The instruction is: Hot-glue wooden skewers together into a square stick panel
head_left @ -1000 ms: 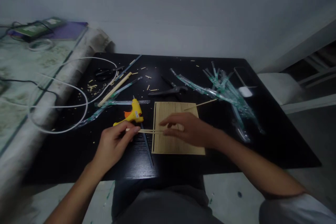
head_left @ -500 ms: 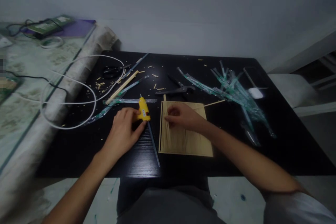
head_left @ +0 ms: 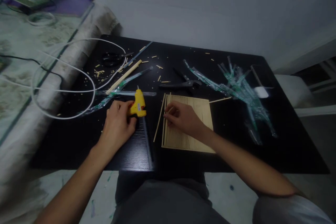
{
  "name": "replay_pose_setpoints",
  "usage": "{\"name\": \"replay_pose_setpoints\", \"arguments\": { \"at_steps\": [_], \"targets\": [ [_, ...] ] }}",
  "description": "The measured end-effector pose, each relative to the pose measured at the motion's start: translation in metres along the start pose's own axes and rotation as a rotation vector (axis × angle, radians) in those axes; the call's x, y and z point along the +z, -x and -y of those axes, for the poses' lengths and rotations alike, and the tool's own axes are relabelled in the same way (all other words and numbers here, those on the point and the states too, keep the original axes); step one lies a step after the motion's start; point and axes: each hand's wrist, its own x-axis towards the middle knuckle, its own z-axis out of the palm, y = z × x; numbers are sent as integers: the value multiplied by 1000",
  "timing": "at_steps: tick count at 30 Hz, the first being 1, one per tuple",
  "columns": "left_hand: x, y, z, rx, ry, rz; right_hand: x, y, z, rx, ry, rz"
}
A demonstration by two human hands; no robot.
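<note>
My left hand (head_left: 118, 120) is closed round the handle of a yellow hot glue gun (head_left: 138, 105), its nozzle pointing away from me. A long glue stick (head_left: 147, 140) runs out of its back toward the table's front edge. My right hand (head_left: 183, 117) is over a square panel of thin wooden sticks (head_left: 194, 140), thumb and fingers pinched near its left side. A thin wooden stick (head_left: 169, 97) pokes up past the panel's far edge from these fingers. Another loose stick (head_left: 158, 120) lies slanted on the table just left of the panel.
Beyond the panel lie dark pliers-like cutters (head_left: 181, 84). Black scissors (head_left: 114, 57), a stick bundle (head_left: 124, 77), offcuts and a white cable (head_left: 93, 101) occupy the left. Green-and-clear plastic wrappers (head_left: 246, 94) and a phone (head_left: 261, 75) are to the right. One stick (head_left: 220, 100) juts out from the panel.
The glue gun in my left hand has shifted slightly left. One stick now lies apart, left of the panel. My right hand stays pinched over the panel; the view has tilted.
</note>
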Motion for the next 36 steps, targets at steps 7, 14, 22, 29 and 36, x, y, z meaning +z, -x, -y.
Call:
{"name": "replay_pose_setpoints", "arguments": {
  "at_steps": [7,14,22,29,36],
  "targets": [
    [-17,8,6,-24,174,-306,4,-4,0,-183,297,-47],
    [-29,-1,-7,-367,816,-257,-1,-7,0,-202,354,0],
    [-24,-7,-20,-335,1018,-319,1,-8,-7,-266,393,-14],
    [-7,0,-17,-319,866,-245,6,0,-13,-411,543,13],
    [3,11,-7,-217,645,-172,7,-1,-17,-466,562,-14]
  ]
}}
